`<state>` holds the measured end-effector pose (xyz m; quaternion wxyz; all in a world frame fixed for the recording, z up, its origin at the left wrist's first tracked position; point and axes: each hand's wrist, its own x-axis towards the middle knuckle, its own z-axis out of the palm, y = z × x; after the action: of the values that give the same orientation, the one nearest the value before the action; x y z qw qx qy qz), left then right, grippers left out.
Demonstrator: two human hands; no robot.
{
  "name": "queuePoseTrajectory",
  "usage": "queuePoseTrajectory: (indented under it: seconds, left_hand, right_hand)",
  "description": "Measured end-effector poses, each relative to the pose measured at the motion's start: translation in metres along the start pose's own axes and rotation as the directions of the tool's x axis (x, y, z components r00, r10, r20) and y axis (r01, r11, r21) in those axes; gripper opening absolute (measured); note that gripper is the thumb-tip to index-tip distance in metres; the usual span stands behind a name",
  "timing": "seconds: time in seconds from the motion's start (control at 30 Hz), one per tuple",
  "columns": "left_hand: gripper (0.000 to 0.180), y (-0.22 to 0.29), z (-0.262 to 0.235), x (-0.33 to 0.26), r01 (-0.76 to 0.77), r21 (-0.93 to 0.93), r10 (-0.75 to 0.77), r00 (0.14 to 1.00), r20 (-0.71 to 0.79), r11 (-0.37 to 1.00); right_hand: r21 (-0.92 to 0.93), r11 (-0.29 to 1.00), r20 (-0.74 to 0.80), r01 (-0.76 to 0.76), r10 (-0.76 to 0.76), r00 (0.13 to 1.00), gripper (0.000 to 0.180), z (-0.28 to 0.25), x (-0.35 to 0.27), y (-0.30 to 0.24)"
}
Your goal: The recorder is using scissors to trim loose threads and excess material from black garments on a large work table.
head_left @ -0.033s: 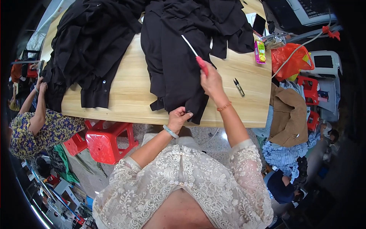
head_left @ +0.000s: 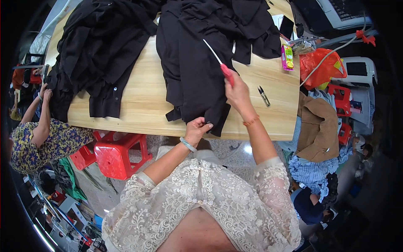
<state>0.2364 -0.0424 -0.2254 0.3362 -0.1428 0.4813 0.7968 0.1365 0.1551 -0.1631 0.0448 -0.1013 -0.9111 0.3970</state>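
Note:
My left hand pinches the lower edge of a black garment that hangs over the near edge of a wooden table. Above the same garment, my right hand grips a red-handled tool whose thin pale blade points up and to the left. A second heap of black clothes lies on the left part of the table. Small dark thread snips lie on the bare wood just right of my right hand.
A person in a flowered top leans on the table's left end. Red plastic stools stand under the near edge. To the right are a pink-and-yellow packet, an orange bag, a brown garment and another seated person.

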Motion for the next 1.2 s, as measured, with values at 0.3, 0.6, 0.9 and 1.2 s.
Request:
queuePoseTrajectory:
  seconds: [0.3,0.6,0.9,1.2]
  left_hand:
    - [0.004,0.022,0.001,0.000,-0.273,0.312,0.274,0.961,0.041,0.910]
    - [0.005,0.029,-0.015,-0.003,-0.577,0.688,0.628,0.745,0.224,0.440]
    - [0.013,0.036,-0.004,-0.004,-0.651,0.734,0.831,0.506,0.230,0.193]
    - [0.019,0.042,-0.006,0.020,-0.328,0.825,0.772,0.606,-0.190,0.461]
  right_hand:
    - [-0.137,0.990,0.429,-0.039,0.095,0.898,0.014,-0.109,-0.133,0.005]
    - [-0.389,0.919,0.571,0.062,0.188,0.799,0.025,-0.134,-0.164,-0.022]
    - [0.025,0.951,0.650,-0.307,0.218,0.728,0.045,-0.103,-0.133,0.013]
    - [0.171,0.980,0.614,-0.103,-0.024,0.789,0.039,-0.038,-0.033,0.011]
